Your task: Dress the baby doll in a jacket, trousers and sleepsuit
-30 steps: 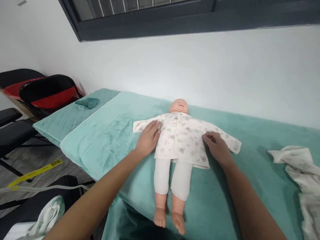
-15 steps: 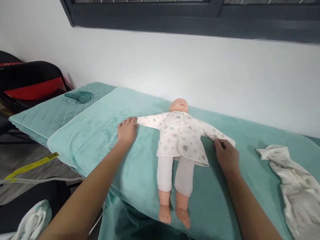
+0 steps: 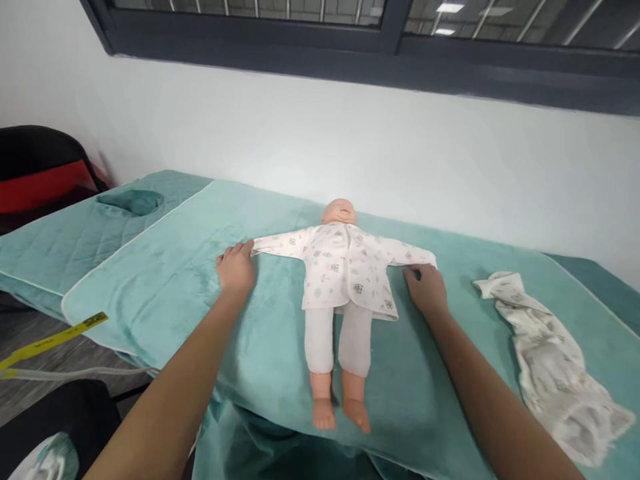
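A baby doll (image 3: 340, 293) lies on its back on a teal blanket (image 3: 210, 280), head toward the wall. It wears a white printed jacket (image 3: 347, 267) and white trousers (image 3: 337, 337), and its bare feet reach the near edge. My left hand (image 3: 235, 269) pinches the cuff of the doll's stretched-out sleeve on the left. My right hand (image 3: 425, 290) rests with curled fingers on the cuff of the other sleeve. Both sleeves lie spread straight out to the sides.
A crumpled white printed cloth (image 3: 545, 360) lies on the blanket to the right. A quilted teal mat (image 3: 65, 233) with a small teal pillow (image 3: 131, 200) extends left. A black and red chair (image 3: 37, 177) stands at far left; yellow tape (image 3: 50, 340) marks the floor.
My hands slid outward from the doll's torso along the sleeves to the cuffs, pulling the sleeves out straight. The view has shifted a little to the right.
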Tool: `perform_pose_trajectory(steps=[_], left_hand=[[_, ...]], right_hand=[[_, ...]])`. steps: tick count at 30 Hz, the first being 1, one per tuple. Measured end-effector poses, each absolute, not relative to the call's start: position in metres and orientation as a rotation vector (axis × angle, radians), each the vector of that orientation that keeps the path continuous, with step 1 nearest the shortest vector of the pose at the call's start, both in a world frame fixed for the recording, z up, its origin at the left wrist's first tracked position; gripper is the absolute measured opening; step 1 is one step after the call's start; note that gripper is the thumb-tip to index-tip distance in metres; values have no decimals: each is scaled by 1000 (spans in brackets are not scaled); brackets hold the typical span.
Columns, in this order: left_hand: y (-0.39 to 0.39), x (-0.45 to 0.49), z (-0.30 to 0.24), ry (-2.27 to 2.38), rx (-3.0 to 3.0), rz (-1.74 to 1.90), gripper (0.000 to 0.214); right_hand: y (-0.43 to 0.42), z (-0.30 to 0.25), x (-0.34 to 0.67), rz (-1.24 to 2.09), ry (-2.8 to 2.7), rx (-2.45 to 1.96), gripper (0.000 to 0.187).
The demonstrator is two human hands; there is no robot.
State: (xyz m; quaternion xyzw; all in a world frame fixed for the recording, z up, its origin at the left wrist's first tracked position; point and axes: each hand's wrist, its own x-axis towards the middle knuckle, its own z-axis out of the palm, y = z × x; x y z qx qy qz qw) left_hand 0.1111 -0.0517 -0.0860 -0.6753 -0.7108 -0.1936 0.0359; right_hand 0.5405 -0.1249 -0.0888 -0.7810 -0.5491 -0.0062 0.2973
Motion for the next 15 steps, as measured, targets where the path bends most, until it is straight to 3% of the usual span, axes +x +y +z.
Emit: perform_pose_trajectory(steps=[8,12,15], left_hand=[[-51,110,-86,-2290,-1981,-599,49],[-50,111,-85,-2314,-1962,-590,48],[-51,113,-83,-2334,-1955,-556,48]], right_hand=[[-155,-82,519,92,-1394,-1950,32],[-185,-79,477,249,-1698,-1533,27],[-203,-76,445,144,-1843,-1365,32]])
